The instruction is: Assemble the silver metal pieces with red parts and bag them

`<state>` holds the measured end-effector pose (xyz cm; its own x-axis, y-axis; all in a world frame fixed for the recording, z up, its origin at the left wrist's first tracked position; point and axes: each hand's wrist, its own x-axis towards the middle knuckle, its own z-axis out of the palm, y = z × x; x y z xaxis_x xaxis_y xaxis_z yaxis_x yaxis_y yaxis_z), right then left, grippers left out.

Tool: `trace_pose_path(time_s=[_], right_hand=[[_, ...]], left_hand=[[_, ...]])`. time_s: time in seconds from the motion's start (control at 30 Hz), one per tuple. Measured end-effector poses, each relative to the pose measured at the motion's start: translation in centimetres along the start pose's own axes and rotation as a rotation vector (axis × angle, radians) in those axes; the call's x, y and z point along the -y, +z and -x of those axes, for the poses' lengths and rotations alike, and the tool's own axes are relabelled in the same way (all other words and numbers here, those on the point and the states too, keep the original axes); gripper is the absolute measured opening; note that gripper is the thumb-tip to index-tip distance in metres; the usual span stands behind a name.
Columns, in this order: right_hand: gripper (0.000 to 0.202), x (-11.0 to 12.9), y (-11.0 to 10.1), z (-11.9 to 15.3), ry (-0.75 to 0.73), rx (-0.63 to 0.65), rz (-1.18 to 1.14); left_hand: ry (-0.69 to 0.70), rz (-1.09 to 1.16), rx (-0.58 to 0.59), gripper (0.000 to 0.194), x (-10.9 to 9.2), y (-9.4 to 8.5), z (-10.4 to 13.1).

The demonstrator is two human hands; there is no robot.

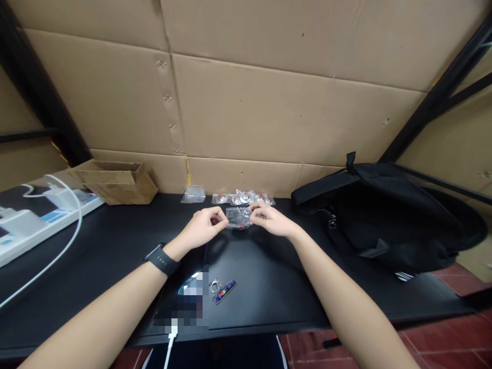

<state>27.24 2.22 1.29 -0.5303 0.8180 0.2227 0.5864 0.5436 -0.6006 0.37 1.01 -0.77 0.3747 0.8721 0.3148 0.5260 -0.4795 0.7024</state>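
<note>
Between my two hands is a small clear plastic bag [238,215], held up just above the black table. My left hand [205,225] pinches its left edge between thumb and fingers. The right edge is gripped by my right hand [271,220] in the same way. Something red shows near the bag's lower edge, too small to make out. Behind the bag lies a row of small clear packets [244,197] with silvery and red contents. A flat clear plastic packet [193,193] sits left of that row. Nearer me lies a colourful keychain [224,292] with a metal ring.
An open cardboard box [119,182] stands at the back left, beside a white power strip [54,220] with chargers and a cable. A black backpack [384,220] lies on the right. A blurred-out device [184,302] with a white cable lies near the front edge. Cardboard walls the back.
</note>
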Motion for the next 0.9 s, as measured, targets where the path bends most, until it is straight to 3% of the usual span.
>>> trace_pose_path(time_s=[0.27,0.4,0.53,0.63,0.7,0.8,0.9], right_hand=[[0.022,1.9,2.6,0.4,0.205,-0.087,0.342],[0.024,2.1,3.9,0.4,0.253,-0.117,0.427],[0.015,2.1,4.4,0.5,0.282,-0.148,0.485],[0.03,2.5,4.0,0.7,0.224,-0.17,0.516],[0.039,2.9,3.6,1.0,0.121,-0.12,0.541],[0.041,3.2,3.3,1.3,0.034,-0.022,0.571],[0.037,3.1,3.5,1.3,0.053,-0.006,0.565]], left_hand=[[-0.019,-0.302,-0.01,0.011,-1.9,0.8,1.1],[0.02,-0.411,0.067,0.012,-1.7,1.4,1.3],[0.086,-0.481,0.065,0.019,-1.1,1.9,1.4],[0.13,-0.495,0.062,0.025,-0.9,2.0,1.5],[0.146,-0.502,0.076,0.026,-0.7,2.0,1.4],[0.153,-0.519,0.101,0.028,-0.6,1.9,1.4],[0.148,-0.524,0.094,0.026,-0.5,1.8,1.3]])
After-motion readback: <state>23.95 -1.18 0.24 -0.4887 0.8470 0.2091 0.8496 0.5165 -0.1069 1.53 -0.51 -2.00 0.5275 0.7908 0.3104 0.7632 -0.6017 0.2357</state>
